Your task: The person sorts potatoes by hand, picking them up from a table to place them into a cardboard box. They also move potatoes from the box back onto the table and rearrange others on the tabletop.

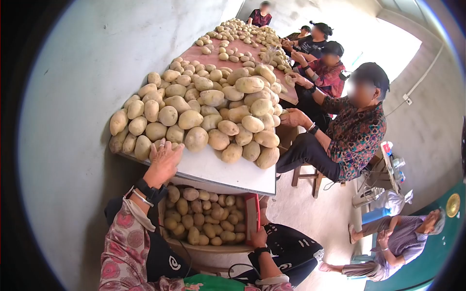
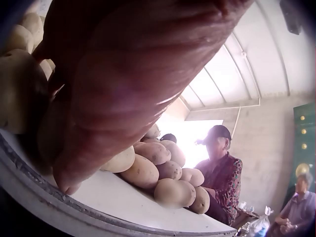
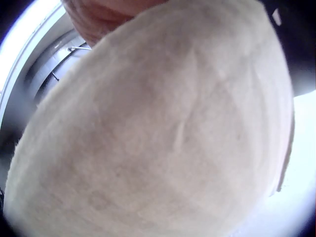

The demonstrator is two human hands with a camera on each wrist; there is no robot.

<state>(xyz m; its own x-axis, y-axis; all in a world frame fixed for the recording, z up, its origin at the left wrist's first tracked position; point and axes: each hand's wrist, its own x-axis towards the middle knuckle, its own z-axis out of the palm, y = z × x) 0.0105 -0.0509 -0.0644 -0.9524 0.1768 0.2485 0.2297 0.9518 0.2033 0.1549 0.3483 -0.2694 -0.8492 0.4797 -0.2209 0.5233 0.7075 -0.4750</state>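
Note:
My left hand (image 1: 164,162) is at the near left corner of the potato pile (image 1: 189,104), its fingers over a potato. In the left wrist view, the thumb of the left hand (image 2: 123,79) reaches down to the tabletop's edge, with a potato partly hidden in shadow under the palm. Down below, my right hand (image 1: 259,237) grips the red side of a cardboard box (image 1: 252,216) filled with potatoes (image 1: 204,213). A pale, blurred surface (image 3: 158,128) fills most of the right wrist view and hides what the fingers do there.
The long table (image 1: 223,167) carries potatoes to its far end. Several people sit along its right side, the closest a person in a patterned shirt (image 1: 361,121) on a wooden stool (image 1: 310,179). Another person (image 1: 398,247) sits at lower right. A wall (image 1: 82,97) borders the left.

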